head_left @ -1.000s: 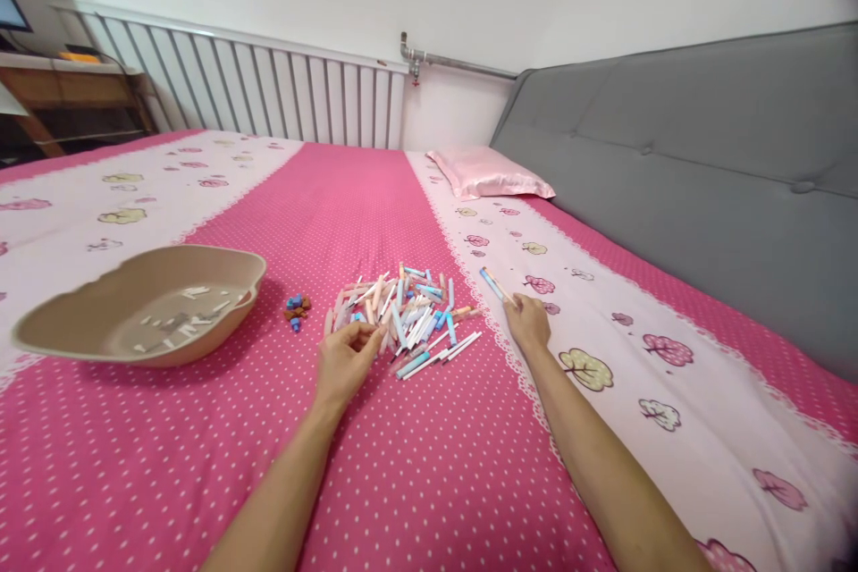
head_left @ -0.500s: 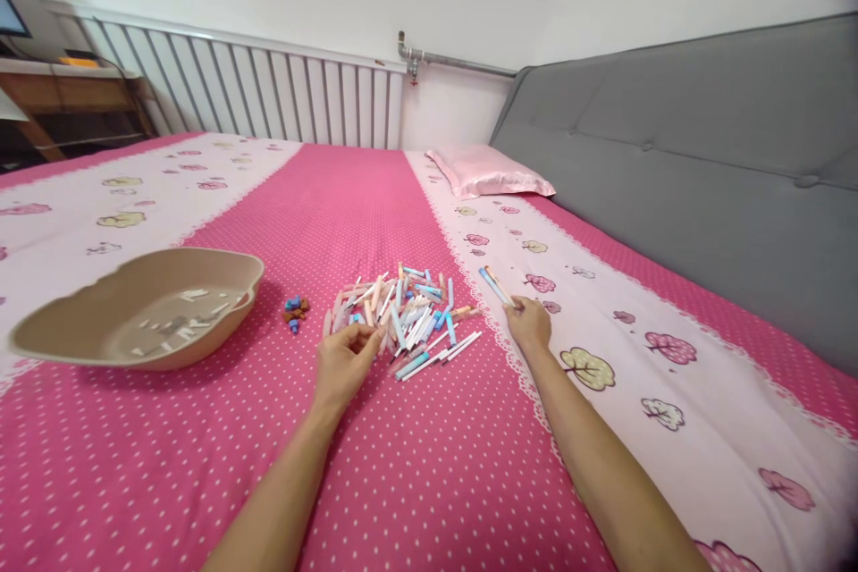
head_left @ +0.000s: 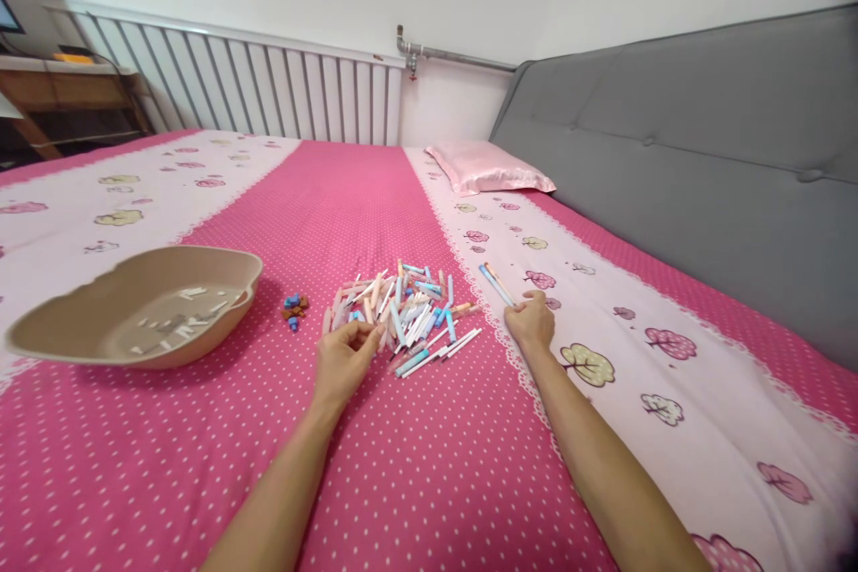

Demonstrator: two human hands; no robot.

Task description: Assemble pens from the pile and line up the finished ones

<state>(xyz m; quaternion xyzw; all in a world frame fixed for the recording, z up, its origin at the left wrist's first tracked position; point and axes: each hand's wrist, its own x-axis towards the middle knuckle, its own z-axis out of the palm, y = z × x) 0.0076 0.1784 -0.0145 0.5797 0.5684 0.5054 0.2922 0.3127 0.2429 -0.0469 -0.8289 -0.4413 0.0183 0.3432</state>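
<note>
A loose pile of pastel pens and thin white sticks (head_left: 419,322) lies on the pink dotted bedspread. At its near left edge is my left hand (head_left: 345,362), thumb and index finger pinched together; what is between them, if anything, is hard to make out among the pale pink pieces. Right of the pile, two slim pens (head_left: 496,283), one blue and one orange at the far end, lie side by side on the white printed strip. My right hand (head_left: 531,322) is at their near ends, its index finger lifted and the fingers apart.
A beige plastic basin (head_left: 73,335) with several short white pieces stands at left. Small blue and brown pieces (head_left: 293,311) lie between it and the pile. Farther off are a pink pillow (head_left: 489,168), a grey padded headboard (head_left: 670,125) and a white radiator (head_left: 268,89).
My right hand's fingers have loosened and lifted from the two pens, which stay where they were. My left hand has hardly moved.
</note>
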